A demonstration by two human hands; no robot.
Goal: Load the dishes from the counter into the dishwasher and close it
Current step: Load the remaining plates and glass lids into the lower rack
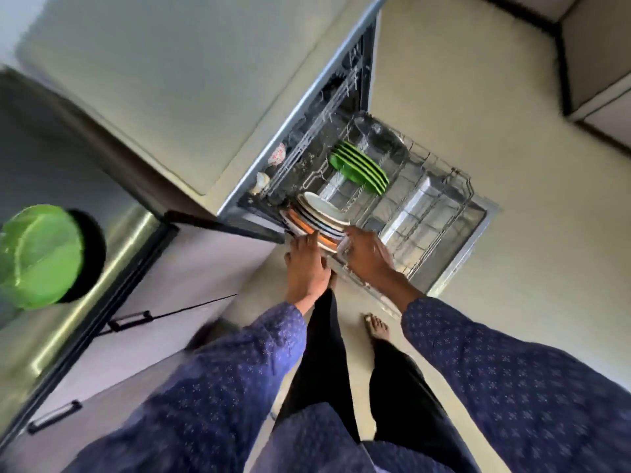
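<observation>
The dishwasher (307,107) stands open with its lower rack (440,213) pulled out over the floor. Several green plates (360,167) stand on edge in the rack's far part. Closer to me a row of white plates (321,208) and an orange plate (300,224) leans at the rack's near corner. My left hand (305,264) lies with straight fingers against the near edge of the orange plate. My right hand (367,254) curls its fingers over the right end of the white plates; its fingertips are hidden.
A green bowl (37,256) sits on the steel counter (102,268) at the left. Cabinet drawers with dark handles (129,320) run below it. The dishwasher door (464,264) lies open under the rack. My bare foot (377,331) stands on the pale floor beside the door.
</observation>
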